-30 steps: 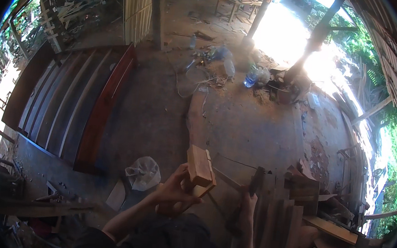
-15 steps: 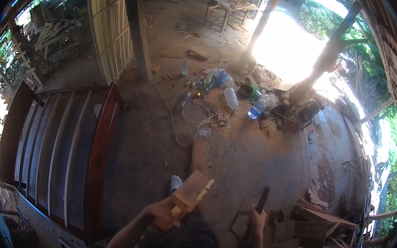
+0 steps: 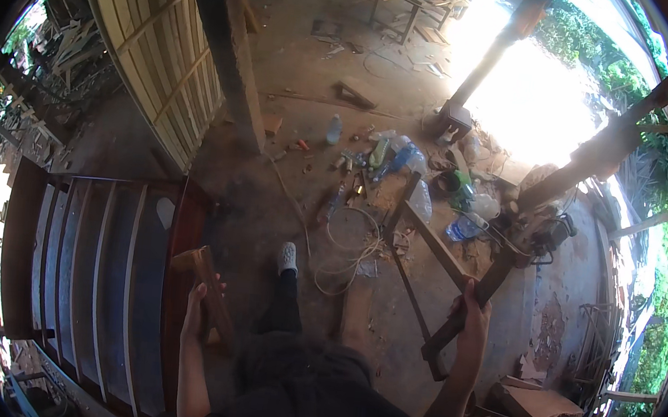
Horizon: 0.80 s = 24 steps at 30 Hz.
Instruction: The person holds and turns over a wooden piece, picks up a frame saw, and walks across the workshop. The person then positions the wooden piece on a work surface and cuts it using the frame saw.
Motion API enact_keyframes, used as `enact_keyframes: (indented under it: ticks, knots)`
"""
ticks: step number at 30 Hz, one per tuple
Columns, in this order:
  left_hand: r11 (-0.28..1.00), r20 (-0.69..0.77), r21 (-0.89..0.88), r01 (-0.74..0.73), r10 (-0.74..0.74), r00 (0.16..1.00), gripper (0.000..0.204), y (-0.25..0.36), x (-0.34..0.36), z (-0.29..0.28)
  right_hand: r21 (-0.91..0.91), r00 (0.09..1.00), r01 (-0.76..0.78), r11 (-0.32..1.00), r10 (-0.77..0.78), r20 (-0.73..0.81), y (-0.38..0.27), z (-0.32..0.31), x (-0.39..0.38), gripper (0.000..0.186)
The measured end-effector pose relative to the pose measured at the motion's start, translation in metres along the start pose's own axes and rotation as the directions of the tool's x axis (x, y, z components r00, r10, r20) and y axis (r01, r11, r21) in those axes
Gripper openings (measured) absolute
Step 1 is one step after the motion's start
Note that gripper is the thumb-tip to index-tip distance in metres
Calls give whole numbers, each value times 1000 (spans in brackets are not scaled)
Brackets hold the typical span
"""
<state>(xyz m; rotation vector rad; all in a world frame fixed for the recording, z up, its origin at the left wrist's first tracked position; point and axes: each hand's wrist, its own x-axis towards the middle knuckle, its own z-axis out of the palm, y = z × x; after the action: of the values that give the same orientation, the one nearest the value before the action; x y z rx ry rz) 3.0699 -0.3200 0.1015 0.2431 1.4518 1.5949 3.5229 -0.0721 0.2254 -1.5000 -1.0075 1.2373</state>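
Over by the slatted wooden frame's [image 3: 98, 266] right edge, at least from this angle, the left hand [image 3: 195, 312] is clamped on a chunky wooden block [image 3: 219, 310], held up off the floor [image 3: 261, 209]; can't tell if it's one piece or two. Right hand [image 3: 472, 322] is wrapped tight round the thick bar of a wooden frame saw [image 3: 437, 244], also up in the air. Both grips look solid to me. My worry is footing: a white shoe [image 3: 289, 259] is near a loose coil of cord [image 3: 365, 253], so a snag could mean a stumble with that saw. Plastic bottles [image 3: 465, 227] beyond look like another trip hazard.
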Motion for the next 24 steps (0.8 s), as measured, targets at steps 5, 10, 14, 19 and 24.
enact_keyframes:
  ticks: [5,10,14,19,24]
  knots:
    - [985,37,148,-94,89,995,74,78,208,32,220,1000,21,975,-21,-1,-41,120,122,32]
    - [951,289,208,-227,162,944,87,165,386,109,300,1000,18,954,-14,-18,-86,222,205,28]
    - [930,436,156,-332,237,868,85,232,511,193,-23,991,117,993,-118,-67,-89,286,304,24]
    - [963,425,-76,-259,267,865,82,307,647,271,-160,988,102,982,-119,-97,-138,416,448,23]
    - [964,376,75,-254,208,903,82,359,813,305,-216,982,164,963,-181,-60,-155,515,632,22]
